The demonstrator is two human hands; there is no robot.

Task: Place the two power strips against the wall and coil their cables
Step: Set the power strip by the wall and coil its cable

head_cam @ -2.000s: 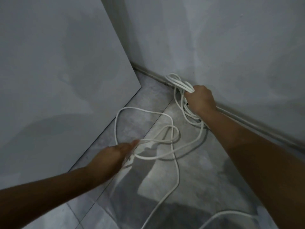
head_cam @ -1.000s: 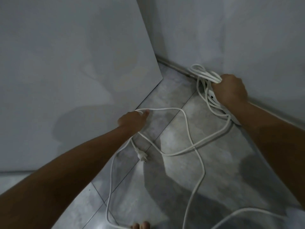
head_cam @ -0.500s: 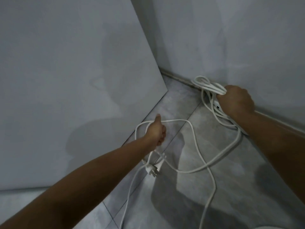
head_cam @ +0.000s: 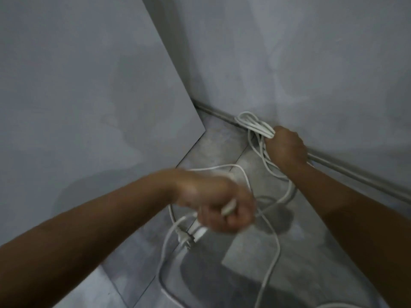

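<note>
a flat pale grey panel [head_cam: 89,96] fills the upper left of the frame. its straight right edge slants down to a corner that meets the floor near the centre. behind it, a plastered grey wall [head_cam: 300,52] takes up the upper right, mottled with lighter and darker patches. a narrow grey skirting strip [head_cam: 355,175] runs along the wall's foot, from the upper centre down to the right edge. the floor [head_cam: 220,143] is laid with large mottled grey tiles with thin dark joints [head_cam: 144,290] between them. the light is dim and cool. a brighter patch [head_cam: 249,247] lies on the tiles in the lower centre, beside a dark shadow [head_cam: 211,281].
</note>
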